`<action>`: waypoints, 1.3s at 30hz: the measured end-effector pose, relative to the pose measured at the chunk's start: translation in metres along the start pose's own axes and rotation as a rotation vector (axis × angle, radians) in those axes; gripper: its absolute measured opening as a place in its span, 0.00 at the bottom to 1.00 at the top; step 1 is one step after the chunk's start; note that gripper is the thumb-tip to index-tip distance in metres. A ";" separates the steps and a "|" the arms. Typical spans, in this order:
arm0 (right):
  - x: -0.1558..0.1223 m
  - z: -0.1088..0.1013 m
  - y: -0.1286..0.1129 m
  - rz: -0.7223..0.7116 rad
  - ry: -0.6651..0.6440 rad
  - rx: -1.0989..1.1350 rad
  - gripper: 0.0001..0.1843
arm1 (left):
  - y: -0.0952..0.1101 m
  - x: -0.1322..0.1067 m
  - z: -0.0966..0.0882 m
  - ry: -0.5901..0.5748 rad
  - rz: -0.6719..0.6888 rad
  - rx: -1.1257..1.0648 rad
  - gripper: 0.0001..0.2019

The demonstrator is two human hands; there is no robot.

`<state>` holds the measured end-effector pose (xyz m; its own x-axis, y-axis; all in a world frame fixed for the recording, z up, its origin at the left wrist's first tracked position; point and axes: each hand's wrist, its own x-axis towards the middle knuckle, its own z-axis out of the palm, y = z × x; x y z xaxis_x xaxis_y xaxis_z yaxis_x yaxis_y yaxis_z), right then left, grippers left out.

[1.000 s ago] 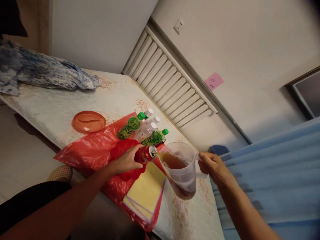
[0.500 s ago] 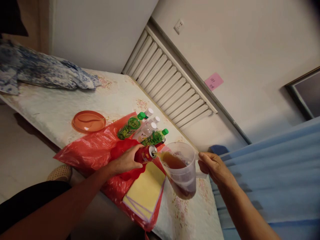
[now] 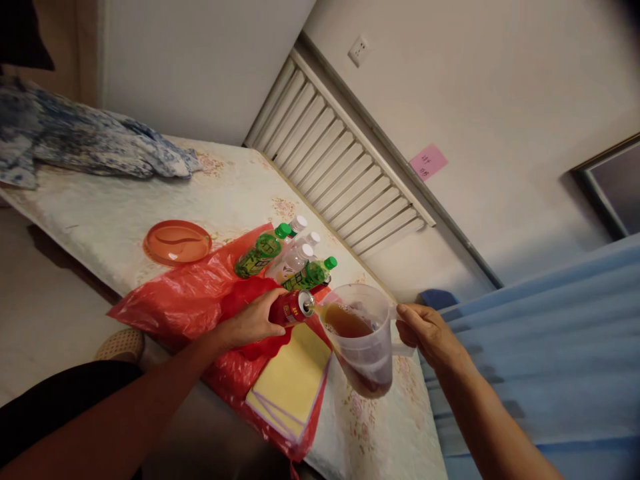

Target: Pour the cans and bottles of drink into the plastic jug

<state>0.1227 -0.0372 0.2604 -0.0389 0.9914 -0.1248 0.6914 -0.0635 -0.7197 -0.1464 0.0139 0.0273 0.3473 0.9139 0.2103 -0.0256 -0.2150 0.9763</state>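
My left hand (image 3: 253, 321) is wrapped round a red drink can (image 3: 293, 307), tipped on its side with its mouth at the rim of a clear plastic jug (image 3: 365, 340). A brown stream runs from the can into the jug, which holds brown liquid. My right hand (image 3: 430, 333) grips the jug's handle and holds the jug tilted above the table. Under the can lies a red plastic bag (image 3: 185, 300) and a stack of yellow sheets (image 3: 293, 377).
Several green and clear bottles (image 3: 287, 257) lie on the red bag behind the can. An orange plate (image 3: 177, 242) sits on the flowered tablecloth (image 3: 115, 213). Blue patterned cloth (image 3: 90, 143) lies at the far left. A radiator grille (image 3: 340, 170) backs the table; blue fabric (image 3: 550, 347) hangs at right.
Both hands hold their places while the can keeps pouring; the view has shifted very slightly.
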 end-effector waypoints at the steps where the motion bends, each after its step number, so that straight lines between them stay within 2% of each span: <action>1: 0.000 0.000 0.000 0.000 0.000 0.000 0.32 | 0.000 0.000 0.000 0.002 0.000 -0.001 0.31; 12: 0.001 -0.001 0.003 -0.010 -0.007 -0.016 0.32 | -0.003 0.001 0.001 0.040 0.014 0.008 0.31; 18: 0.002 0.000 0.008 0.001 -0.011 0.001 0.31 | 0.000 0.000 0.000 0.017 0.007 0.009 0.31; 29: 0.000 0.014 0.036 -0.046 0.047 0.101 0.30 | 0.004 -0.001 -0.001 -0.003 -0.006 -0.027 0.32; 36: -0.002 0.032 0.043 -0.078 0.144 0.315 0.31 | 0.011 -0.003 -0.005 0.000 -0.016 -0.041 0.35; 39: -0.002 0.037 0.045 -0.127 0.184 0.453 0.29 | 0.015 -0.002 -0.011 0.044 -0.025 -0.032 0.36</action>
<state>0.1272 -0.0458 0.2027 0.0539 0.9957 0.0760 0.3057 0.0560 -0.9505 -0.1574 0.0127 0.0424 0.3067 0.9332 0.1872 -0.0476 -0.1813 0.9823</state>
